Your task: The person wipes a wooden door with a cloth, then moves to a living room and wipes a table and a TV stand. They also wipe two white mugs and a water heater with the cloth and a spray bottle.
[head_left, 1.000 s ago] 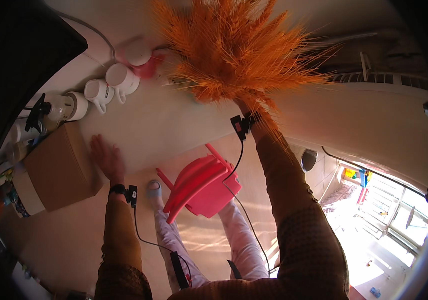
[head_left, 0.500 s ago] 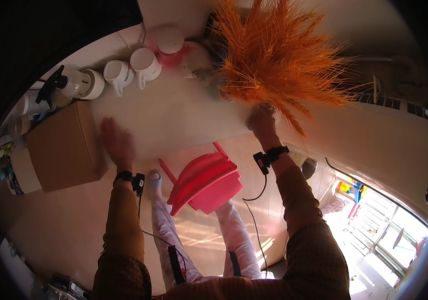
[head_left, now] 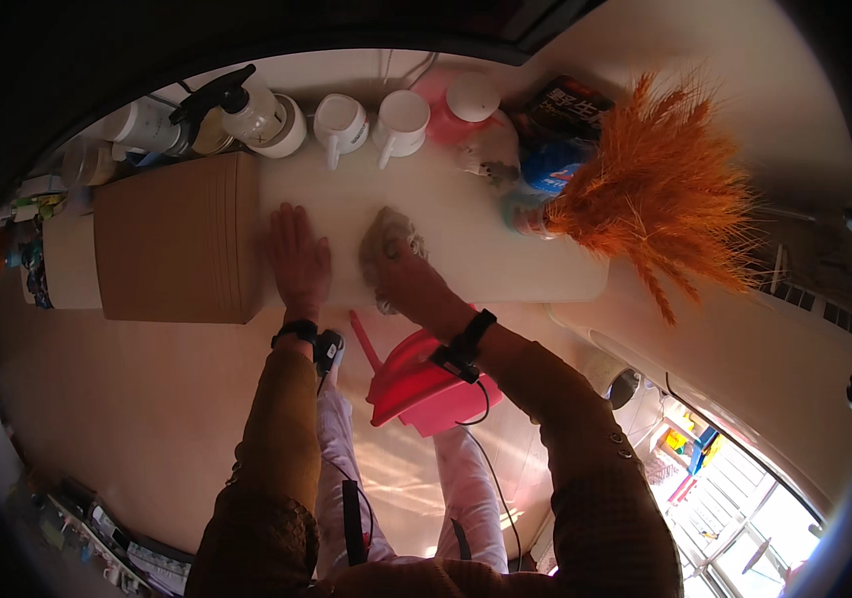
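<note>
The right hand (head_left: 416, 284) is bent over a crumpled grey-beige cloth (head_left: 378, 244), its fingers curled down and grasping it against the pale, smooth tabletop (head_left: 506, 274); how far each fingertip reaches into the folds is hidden. The cloth lies near the middle of the front part of the tabletop, bunched mostly to the left of the right hand, with a small end showing below, near the front edge. The left hand (head_left: 298, 261) rests palm down on the tabletop, its fingers released and stretched forward, holding nothing. It lies just beside a large brown cardboard box (head_left: 177, 239), which stands to its left, and is apart from the cloth

Along the back, from left to right, stand a clear spray bottle with a black trigger head (head_left: 255, 118), a white mug with dark print (head_left: 340, 122), a plain white mug (head_left: 403, 122) and a pink object with a round white top (head_left: 472, 97). Farther right are a dark printed package (head_left: 568, 108), a shiny blue package (head_left: 554, 164) and a clear glass jar (head_left: 529, 215). A bushy bunch of orange dried wheat ears (head_left: 665, 189) leans rightward from beside the jar, well apart from both hands. Below the front edge, a pink plastic chair (head_left: 426, 389) stands in front of the person's legs, partly covered by the right wrist
</note>
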{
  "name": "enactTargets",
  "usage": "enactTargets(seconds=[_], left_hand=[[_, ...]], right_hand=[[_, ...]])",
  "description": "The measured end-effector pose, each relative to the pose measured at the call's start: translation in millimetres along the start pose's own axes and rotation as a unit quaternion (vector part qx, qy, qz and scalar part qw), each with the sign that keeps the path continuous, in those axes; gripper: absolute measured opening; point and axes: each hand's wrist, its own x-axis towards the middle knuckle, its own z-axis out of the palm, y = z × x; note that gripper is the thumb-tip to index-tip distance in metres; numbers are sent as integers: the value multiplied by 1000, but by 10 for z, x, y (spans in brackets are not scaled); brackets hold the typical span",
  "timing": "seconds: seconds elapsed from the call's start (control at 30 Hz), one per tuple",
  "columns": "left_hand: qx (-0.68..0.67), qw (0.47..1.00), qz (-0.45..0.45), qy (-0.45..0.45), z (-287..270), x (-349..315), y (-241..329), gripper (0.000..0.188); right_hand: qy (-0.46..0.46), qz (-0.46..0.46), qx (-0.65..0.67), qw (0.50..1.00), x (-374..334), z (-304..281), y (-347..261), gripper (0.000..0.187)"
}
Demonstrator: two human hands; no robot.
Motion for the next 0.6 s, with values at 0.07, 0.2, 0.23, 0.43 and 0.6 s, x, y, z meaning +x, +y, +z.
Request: enactTargets(seconds=[0.07, 0.2, 0.23, 0.43, 0.6], left_hand=[[-16, 1000, -15, -7, -39, 3, 10, 66], [-57, 998, -25, -10, -91, 7, 30, 65], [-61, 997, -35, -32, -94, 6, 29, 65], [-76, 997, -27, -6, -63, 1, -8, 65], [-143, 989, -42, -13, -58, -25, -28, 63]], right_hand=[[63, 84, 50, 993, -283, -170, 124, 38], [-48, 320, 42, 945, -521, -527, 295, 73], [1, 265, 40, 963, -415, -531, 250, 71], [60, 27, 49, 997, 738, -173, -205, 68], [56, 23, 36, 998, 932, -267, -261, 71]])
